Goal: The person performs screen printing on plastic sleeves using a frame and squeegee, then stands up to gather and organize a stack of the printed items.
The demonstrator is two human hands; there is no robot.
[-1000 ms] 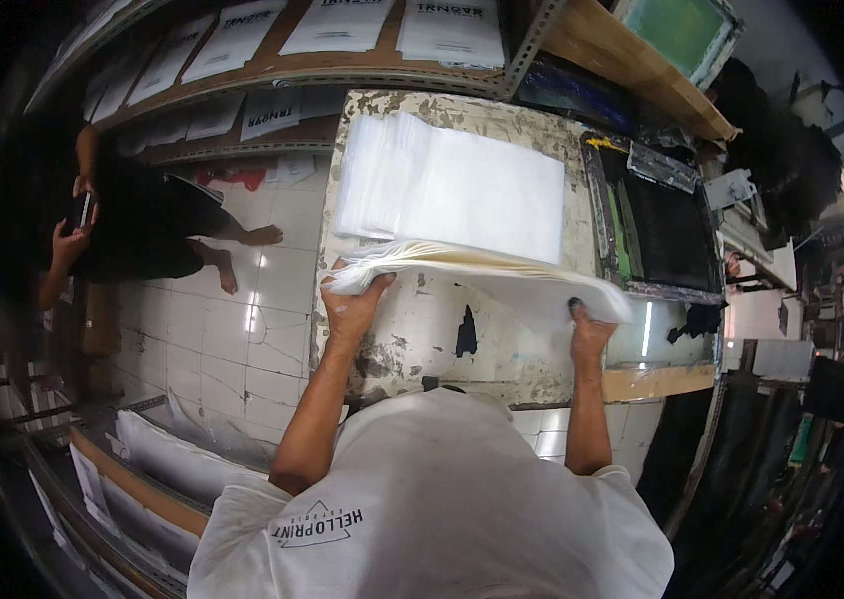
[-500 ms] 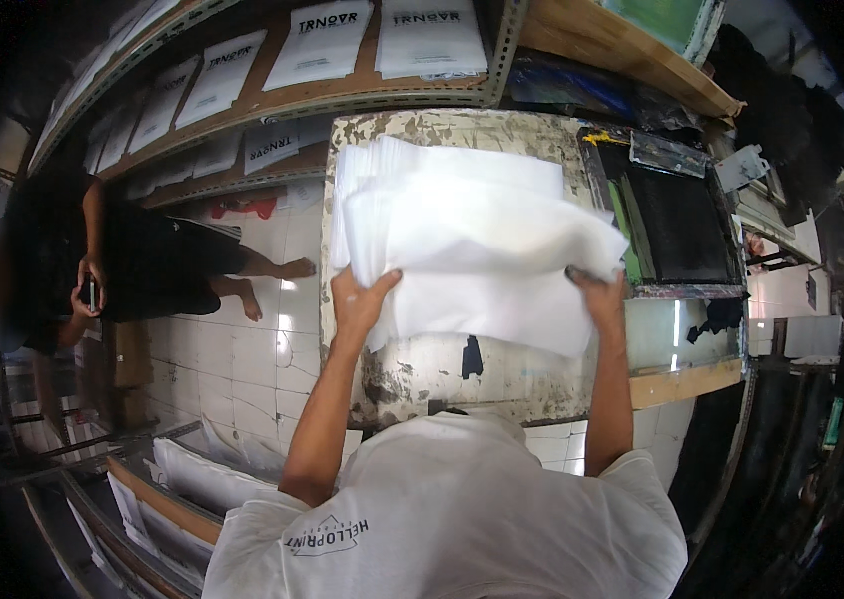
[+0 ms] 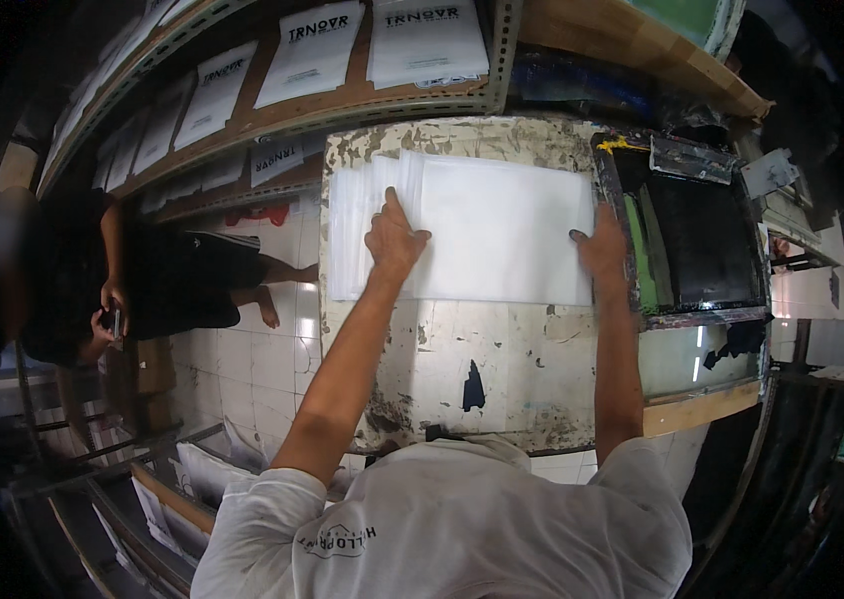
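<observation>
A fanned stack of thin white sheets point(image 3: 502, 230) lies flat on the worn, paint-flaked tabletop point(image 3: 442, 349). Its left edge steps out in several overlapping layers; whether they are fabric or plastic I cannot tell. My left hand point(image 3: 397, 240) rests on those layers, index finger stretched away from me and thumb apart. At the right edge of the stack is my right hand point(image 3: 604, 248), its thumb pointing inward over the sheets and its fingers along the edge. Neither hand is closed around anything.
A dark-meshed printing screen frame point(image 3: 692, 235) stands right of the stack. Beyond the table, a metal-edged shelf point(image 3: 372, 108) bears printed white bags point(image 3: 312, 50). A barefoot person point(image 3: 172, 280) holding a phone is at the left. A black scrap point(image 3: 473, 387) lies on the near tabletop.
The lifted, rippling white sheets have come down flat and squared on the table. My left hand has moved farther in onto the stack; my right hand has moved slightly away from me.
</observation>
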